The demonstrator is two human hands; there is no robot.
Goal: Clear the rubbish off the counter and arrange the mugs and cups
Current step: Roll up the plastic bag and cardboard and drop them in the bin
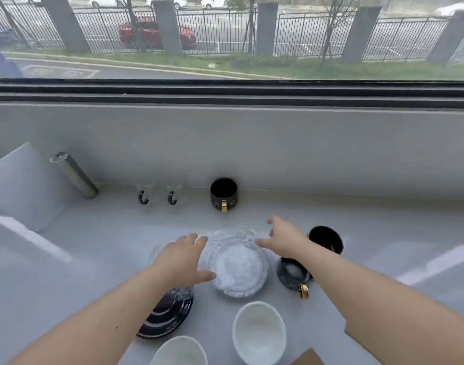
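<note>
A clear cut-glass bowl (237, 262) with crumpled white tissue inside stands in the middle of the grey counter (99, 259). My left hand (182, 255) rests on its left rim with fingers spread. My right hand (283, 239) hovers over its right rim, fingers apart, holding nothing. A black mug with a gold handle (223, 193) stands at the back wall. Two clear glass mugs with dark handles (144, 194) (173, 194) stand to its left. Two more black mugs (327, 239) (295, 275) sit by my right forearm, the nearer one partly hidden.
A black-and-white striped plate (170, 314) lies under my left forearm. Two white bowls (259, 330) (179, 351) stand near the front edge. A metal cylinder (74, 175) stands at the back left. A brown cardboard corner (307, 358) shows at the bottom.
</note>
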